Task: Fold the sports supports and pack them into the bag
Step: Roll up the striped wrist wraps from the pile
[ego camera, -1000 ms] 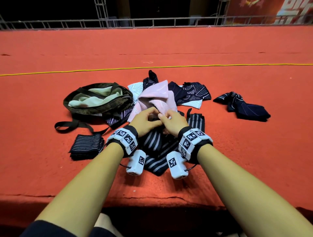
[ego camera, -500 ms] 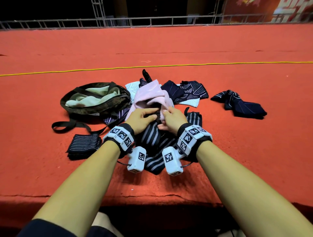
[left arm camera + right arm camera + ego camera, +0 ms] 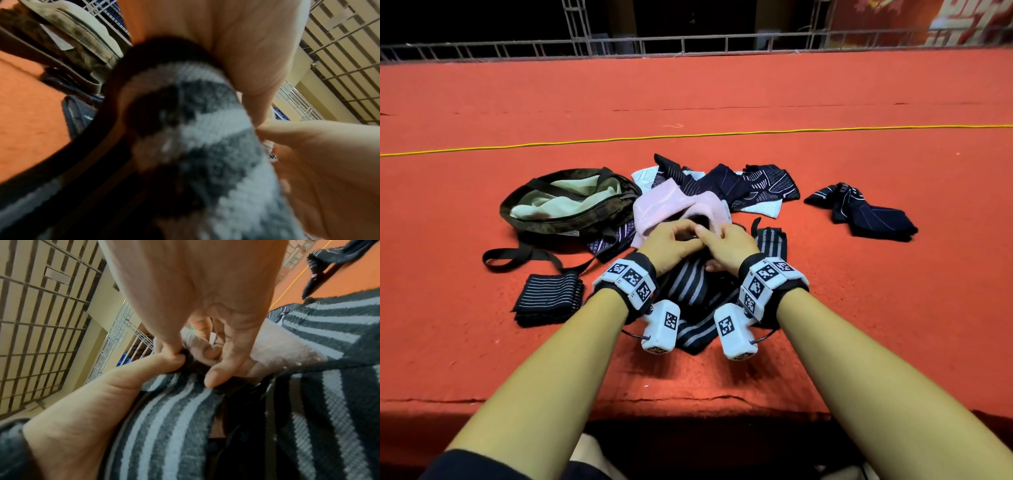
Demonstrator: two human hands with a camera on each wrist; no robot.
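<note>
Both forearms reach forward side by side, wrists banded with marker-covered trackers, and the hands meet at the middle of the pile. The left hand has its fingers curled, thumb and forefinger pinching the dark edge of the striped support. The right hand is curled beside it, touching the left, its fingertips pressing down on the same black-and-grey striped cloth. A pink support lies bunched just beyond the knuckles.

Everything sits on a red carpeted floor with a raised near edge. A yellow cord crosses it far off, and a metal railing closes the back. The open bag, olive with a pale lining, lies left of the pile, its strap trailing nearer. A folded support sits near left; dark supports lie far of the pile, and another dark pair well apart on the right.

The right wrist view shows the pinch itself, hidden by knuckles from the head. The left wrist view is blurred, filled with striped cloth, with the bag's zip at its upper left.
</note>
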